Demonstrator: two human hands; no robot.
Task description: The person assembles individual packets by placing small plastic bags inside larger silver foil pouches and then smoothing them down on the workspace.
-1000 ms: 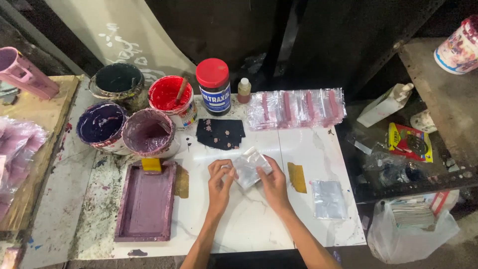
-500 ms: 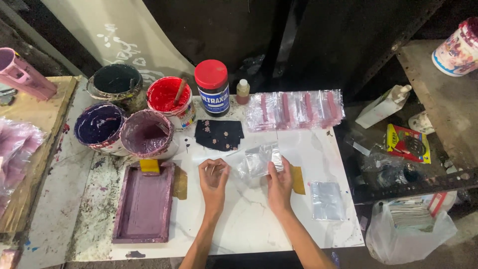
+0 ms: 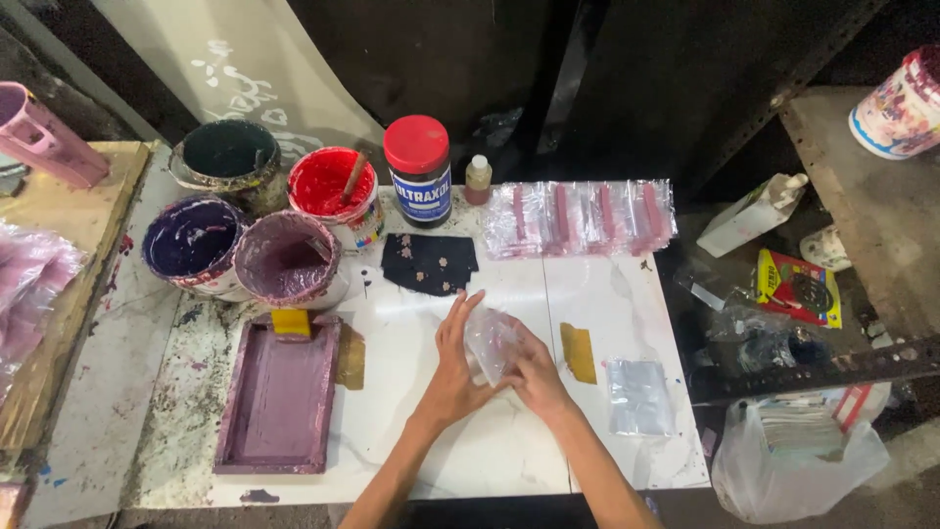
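While both of our hands meet over the middle of the white surface [image 3: 441, 460], we hold a small clear plastic pouch [image 3: 490, 345] between them. Our left hand [image 3: 455, 367] is half-open, its palm and spread fingers pressed against the pouch's left side, and our right hand [image 3: 534, 377] is closed on the pouch from below and to the right. The pouch sits just above the surface, near its centre.

Just right of our right hand lies a small ochre patch [image 3: 578, 353], and beyond that a flat silvery-clear bag [image 3: 638, 395]. Ahead of our hands lies a dark cloth piece with pale spots [image 3: 429, 263], and to its right a row of clear packets with pink strips [image 3: 583, 217]. At the left lies a purple-stained tray [image 3: 282, 397], with a yellow block [image 3: 291, 322] at its far end. Behind it stand four paint tubs: purple [image 3: 188, 242], mauve [image 3: 287, 261], red [image 3: 331, 188] with a stick in it, and dark green [image 3: 229, 153]. A red-lidded jar [image 3: 418, 168] and a small bottle [image 3: 478, 179] stand beside the red tub.
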